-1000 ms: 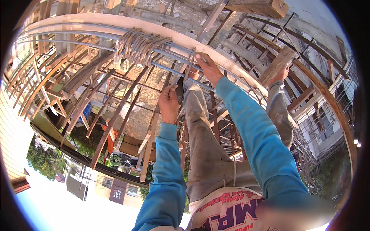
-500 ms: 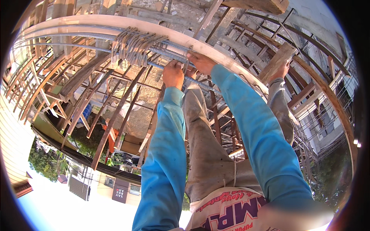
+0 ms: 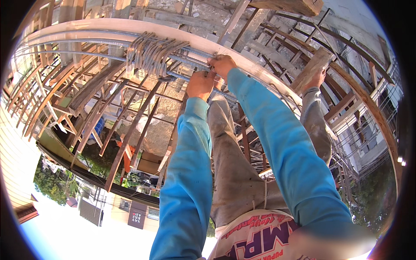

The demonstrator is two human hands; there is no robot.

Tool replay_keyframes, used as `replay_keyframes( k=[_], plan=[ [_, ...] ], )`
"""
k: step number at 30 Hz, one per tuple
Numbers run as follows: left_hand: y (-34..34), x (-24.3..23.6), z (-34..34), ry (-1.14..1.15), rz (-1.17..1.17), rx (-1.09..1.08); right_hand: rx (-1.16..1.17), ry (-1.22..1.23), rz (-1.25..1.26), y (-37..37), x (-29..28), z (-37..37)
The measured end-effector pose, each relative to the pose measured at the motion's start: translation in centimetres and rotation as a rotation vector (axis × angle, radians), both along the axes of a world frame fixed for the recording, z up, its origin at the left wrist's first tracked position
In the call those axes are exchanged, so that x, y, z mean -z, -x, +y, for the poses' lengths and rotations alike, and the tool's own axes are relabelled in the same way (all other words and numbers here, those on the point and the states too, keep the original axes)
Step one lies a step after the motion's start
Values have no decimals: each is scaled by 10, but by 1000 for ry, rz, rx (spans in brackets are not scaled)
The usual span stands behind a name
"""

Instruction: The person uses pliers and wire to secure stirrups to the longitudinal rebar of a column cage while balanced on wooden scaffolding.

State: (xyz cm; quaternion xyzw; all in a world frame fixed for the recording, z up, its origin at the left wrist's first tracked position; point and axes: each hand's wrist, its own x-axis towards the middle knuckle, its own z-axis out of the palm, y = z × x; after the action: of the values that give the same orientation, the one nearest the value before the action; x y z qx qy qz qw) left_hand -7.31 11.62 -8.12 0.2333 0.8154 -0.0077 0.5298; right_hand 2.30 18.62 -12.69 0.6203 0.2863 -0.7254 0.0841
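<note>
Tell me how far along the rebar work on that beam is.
Done: a bunch of stirrups already hangs on the long bars. In hand: left hand and right hand grip the bars just right of the bunch. Left: the stirrups sit crowded together, not spread along the wooden form.

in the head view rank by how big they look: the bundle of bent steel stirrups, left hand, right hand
1. bundle of bent steel stirrups
2. left hand and right hand: look alike, unranked; the wide lens bends sizes.
</note>
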Motion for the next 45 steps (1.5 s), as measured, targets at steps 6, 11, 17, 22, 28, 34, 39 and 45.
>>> replay_keyframes(
  k=[6, 11, 17, 22, 28, 34, 39, 45],
  plan=[
    [3, -12, 22, 92, -251, -252, 106, -170, -54, -13, -8, -12],
    [7, -7, 17, 87, -283, -321, 119, -261, -102, -10, -31, -16],
    [-5, -18, 20, 28, -182, -303, 212, -269, -116, -14, -50, -14],
    [32, 4, -4, -11, -557, -323, 417, -112, -20, -15, -37, -24],
    [5, 23, -16, -319, 321, 383, 239, -401, -104, -21, -14, -33],
    [4, -18, 10, -37, -330, -418, 378, -307, 2, -26, -6, -39],
    [-23, -15, 10, -145, -77, -602, 398, -297, 2, -27, -7, -45],
    [-32, -13, 3, -151, -23, -620, 577, -191, 119, -34, -22, -50]
  ],
)
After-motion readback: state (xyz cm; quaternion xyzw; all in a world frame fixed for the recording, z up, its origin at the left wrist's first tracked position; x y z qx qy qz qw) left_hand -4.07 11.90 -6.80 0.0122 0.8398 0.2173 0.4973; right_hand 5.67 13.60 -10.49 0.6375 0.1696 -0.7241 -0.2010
